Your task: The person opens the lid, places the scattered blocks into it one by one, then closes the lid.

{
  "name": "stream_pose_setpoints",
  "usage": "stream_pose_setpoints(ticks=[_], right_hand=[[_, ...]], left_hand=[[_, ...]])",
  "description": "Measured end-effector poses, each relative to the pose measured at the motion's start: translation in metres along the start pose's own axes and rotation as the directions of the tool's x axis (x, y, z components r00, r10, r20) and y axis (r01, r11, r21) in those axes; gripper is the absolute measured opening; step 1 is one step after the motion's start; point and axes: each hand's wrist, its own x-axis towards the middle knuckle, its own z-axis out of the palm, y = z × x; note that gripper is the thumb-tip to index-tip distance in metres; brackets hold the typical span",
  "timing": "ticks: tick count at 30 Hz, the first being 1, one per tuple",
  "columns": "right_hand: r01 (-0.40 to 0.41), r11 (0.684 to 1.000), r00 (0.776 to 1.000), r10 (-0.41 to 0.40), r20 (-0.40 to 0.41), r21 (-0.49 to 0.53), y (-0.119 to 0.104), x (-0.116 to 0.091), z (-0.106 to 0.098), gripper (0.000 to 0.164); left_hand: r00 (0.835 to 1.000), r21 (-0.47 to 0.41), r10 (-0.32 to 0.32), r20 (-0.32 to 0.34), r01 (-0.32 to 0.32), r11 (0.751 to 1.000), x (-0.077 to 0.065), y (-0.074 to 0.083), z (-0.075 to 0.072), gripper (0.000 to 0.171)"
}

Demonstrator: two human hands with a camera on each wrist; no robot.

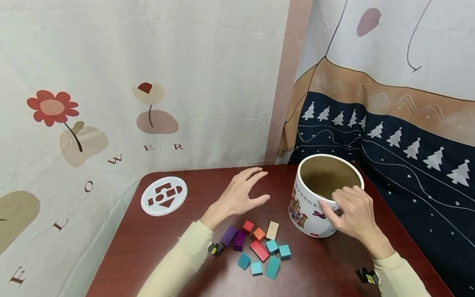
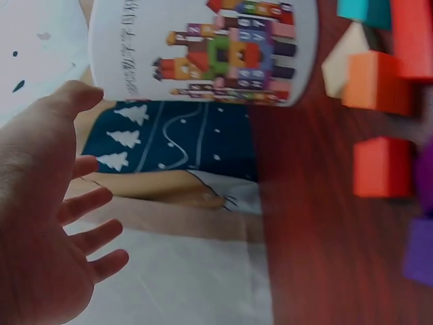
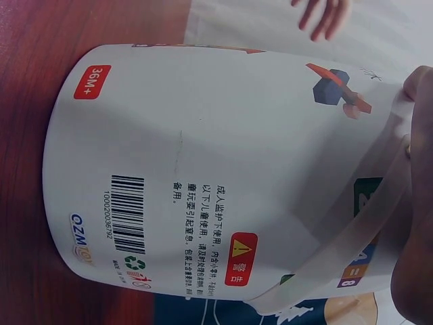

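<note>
A white cylindrical bucket [image 1: 308,202] printed with toy-block pictures is at the right of the table. My right hand [image 1: 352,210] grips its near right rim, thumb outside, fingers over the edge. In the right wrist view the bucket's side [image 3: 162,149] shows a barcode and a pale carrying handle [image 3: 331,250]. My left hand [image 1: 243,192] hovers left of the bucket, fingers spread and holding nothing. Below it lie loose blocks: a red cube [image 1: 248,226], an orange cube [image 1: 259,234], a tan block [image 1: 272,230], a long red block [image 1: 259,251], two purple blocks [image 1: 228,236] and several teal blocks [image 1: 272,267].
A white round lid [image 1: 179,204] with shaped cut-outs lies at the table's back left. The dark red table [image 1: 126,255] meets a pale printed curtain [image 1: 222,82] behind and a navy tree-patterned cloth [image 1: 415,194] at the right.
</note>
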Motion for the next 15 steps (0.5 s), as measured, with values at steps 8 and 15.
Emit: stream_pose_setpoints(ticks=[8,15], right_hand=[[0.006,1.0,1.0,-0.006,0.007,-0.003,0.001,0.0,0.001,0.048],[0.006,1.0,1.0,-0.006,0.002,-0.008,-0.001,0.001,-0.001,0.048]], left_hand=[[0.991,-0.018,0.014,0.137,-0.012,1.0,-0.043,-0.014,0.012,0.072],[0.961,-0.021,-0.012,0.278,0.018,1.0,-0.071,-0.022,0.023,0.066]])
